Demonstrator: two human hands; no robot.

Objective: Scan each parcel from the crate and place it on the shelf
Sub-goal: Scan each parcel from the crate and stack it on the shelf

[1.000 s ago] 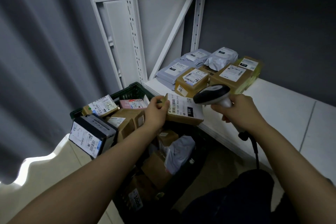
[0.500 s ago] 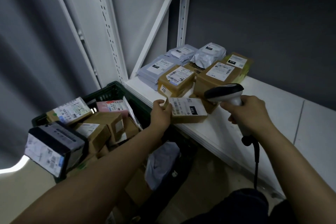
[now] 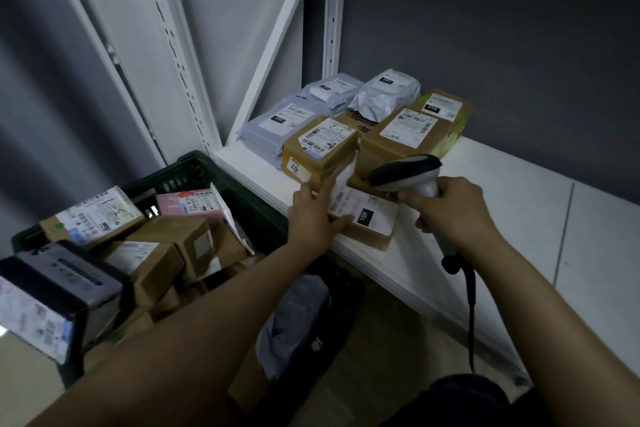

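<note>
A flat brown parcel (image 3: pixel 372 217) with a white label marked 15H lies on the white shelf (image 3: pixel 502 208) near its front edge. My left hand (image 3: pixel 313 215) grips its left end, thumb on top of the label and fingers along the far side. To the right, my right hand (image 3: pixel 453 208) holds a grey and black barcode scanner (image 3: pixel 405 172), its head just above the parcel's far edge. The dark green crate (image 3: pixel 207 168) stands at the lower left, full of several boxes.
Behind the parcel, a small brown box (image 3: pixel 318 146), a larger brown box (image 3: pixel 405 135) and grey mailer bags (image 3: pixel 277 125) fill the shelf's left corner. White uprights (image 3: pixel 330 10) rise behind them. A black box (image 3: pixel 59 291) overhangs the crate. The scanner cable (image 3: pixel 471 315) hangs down.
My left hand has carried the 15H parcel from above the crate over to the shelf, where it now lies flat. The scanner hand has stayed beside it. My view has shifted left.
</note>
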